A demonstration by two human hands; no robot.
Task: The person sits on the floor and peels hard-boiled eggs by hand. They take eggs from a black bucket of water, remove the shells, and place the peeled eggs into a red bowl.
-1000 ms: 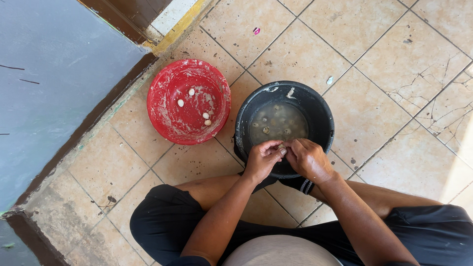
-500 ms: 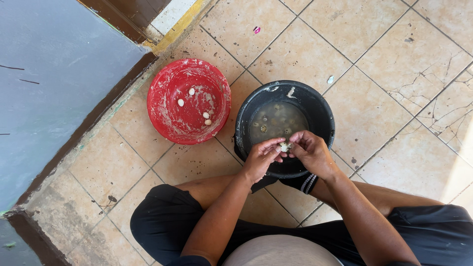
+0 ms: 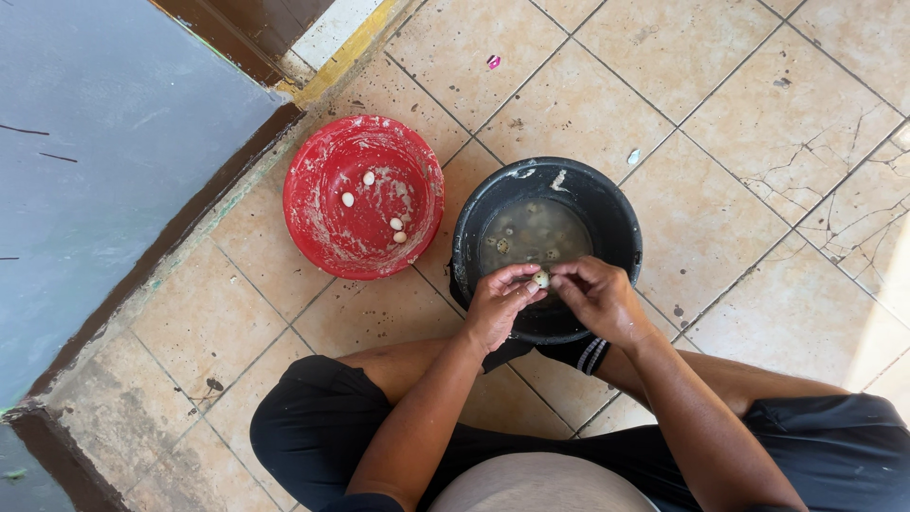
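Both of my hands meet over the near rim of a black bucket (image 3: 621, 223) that holds cloudy water with several small pale pieces floating in it. Between the fingertips of my left hand (image 3: 498, 305) and my right hand (image 3: 597, 299) is one small whitish clove-like piece (image 3: 541, 279), pinched from both sides. To the left of the bucket stands a red bowl (image 3: 322, 228) with several small white peeled pieces lying in it.
I sit on a cracked beige tiled floor (image 3: 758, 142) with my knees spread in black shorts. A grey-blue wall (image 3: 85, 171) with a brown base runs along the left. A yellow-edged doorstep (image 3: 346, 52) lies at the top.
My hands have stayed over the bucket's near rim. The fingers have shifted slightly and the small white piece between them now shows more clearly.
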